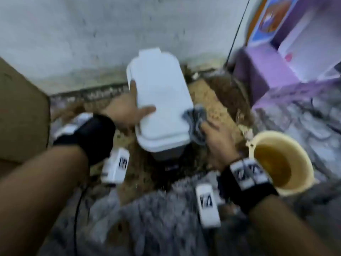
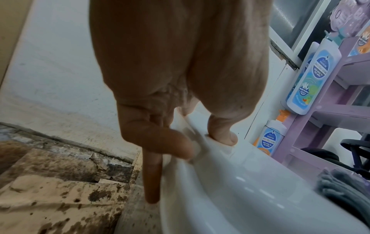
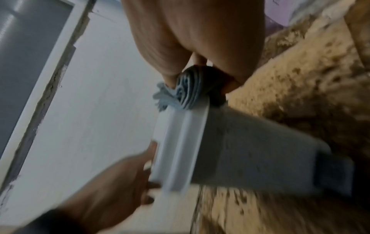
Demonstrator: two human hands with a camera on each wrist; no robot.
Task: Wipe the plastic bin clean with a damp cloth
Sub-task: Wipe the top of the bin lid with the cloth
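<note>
Brown cardboard far left against the wall. Left hand spread on the left edge of the white plastic bin lid, thumb on top, fingers down the side; bin upright on stained floor near the wall, grey body below the lid. Right hand curled round a grey cloth, pressed at the lid's right edge; yellow bucket of brownish water just right, purple shelf beyond.
</note>
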